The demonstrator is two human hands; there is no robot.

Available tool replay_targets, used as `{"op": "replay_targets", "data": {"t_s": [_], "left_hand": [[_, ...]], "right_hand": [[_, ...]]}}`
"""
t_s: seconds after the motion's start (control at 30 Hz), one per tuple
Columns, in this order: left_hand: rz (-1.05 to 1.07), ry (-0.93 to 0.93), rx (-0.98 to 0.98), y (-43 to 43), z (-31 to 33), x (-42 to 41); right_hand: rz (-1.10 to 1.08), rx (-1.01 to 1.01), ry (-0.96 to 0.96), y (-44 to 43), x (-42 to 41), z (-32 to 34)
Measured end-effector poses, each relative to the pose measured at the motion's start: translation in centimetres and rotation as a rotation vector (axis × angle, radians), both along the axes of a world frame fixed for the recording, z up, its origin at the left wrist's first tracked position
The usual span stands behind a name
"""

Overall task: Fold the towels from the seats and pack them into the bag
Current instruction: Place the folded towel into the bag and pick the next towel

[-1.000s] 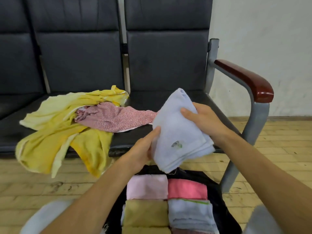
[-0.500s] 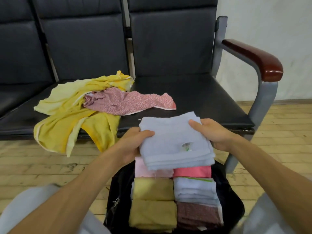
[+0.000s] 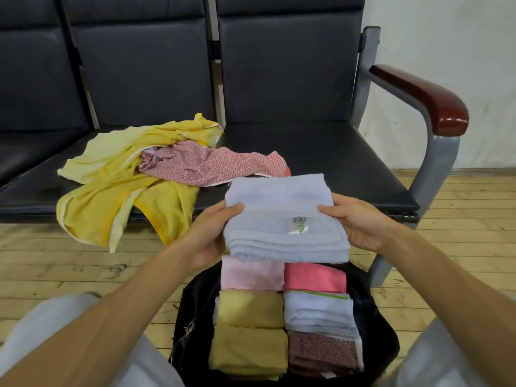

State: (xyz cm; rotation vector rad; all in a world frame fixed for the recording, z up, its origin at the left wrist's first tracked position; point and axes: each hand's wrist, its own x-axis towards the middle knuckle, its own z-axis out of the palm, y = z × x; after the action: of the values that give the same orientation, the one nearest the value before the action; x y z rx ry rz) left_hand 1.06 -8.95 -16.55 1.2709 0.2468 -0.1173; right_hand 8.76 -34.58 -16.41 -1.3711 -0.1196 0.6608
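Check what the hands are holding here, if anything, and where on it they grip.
Both hands hold the folded pale blue towel above the bag: left hand on its left edge, right hand on its right edge.

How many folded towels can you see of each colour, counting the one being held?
Light blue towels: 2
Pink towels: 2
Mustard towels: 2
Red patterned towel: 1
Total: 7

Soft, even, fairly bright light; shadows faint. Dull sheen on the seat [image 3: 33, 188] at 9 o'clock and the armrest [image 3: 435, 107] at 2 o'clock. Floor [image 3: 460, 219] boards bow at 3 and 9 o'clock. The towel [image 3: 279, 208] label is too blurred to read.
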Motion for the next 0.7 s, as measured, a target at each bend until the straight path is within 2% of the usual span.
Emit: {"op": "replay_targets", "data": {"t_s": [0.23,0.4,0.5,0.6,0.7], "left_hand": [[-0.079,-0.118,-0.003,1.3,-0.1,0.6],[-0.014,-0.023,0.045,1.1,0.1,0.8],[-0.095,-0.009,0.029,1.0,-0.1,0.8],[-0.139,-0.063,0.095,0.7,-0.7,1.0],[-0.104,-0.071,0.174,0.4,-1.5,1.1]], "right_hand": [[-0.051,0.025,-0.162,-0.5,-0.1,0.9],[-0.070,0.094,-0.035,-1.0,0.4,0.5],[-0.067,-0.007,-0.006,-0.4,0.5,0.1],[-0.030,-0.170,-0.064,0.2,0.4,-0.6],[0.006,-0.152,-0.061,-0.1,0.5,-0.8]]}}
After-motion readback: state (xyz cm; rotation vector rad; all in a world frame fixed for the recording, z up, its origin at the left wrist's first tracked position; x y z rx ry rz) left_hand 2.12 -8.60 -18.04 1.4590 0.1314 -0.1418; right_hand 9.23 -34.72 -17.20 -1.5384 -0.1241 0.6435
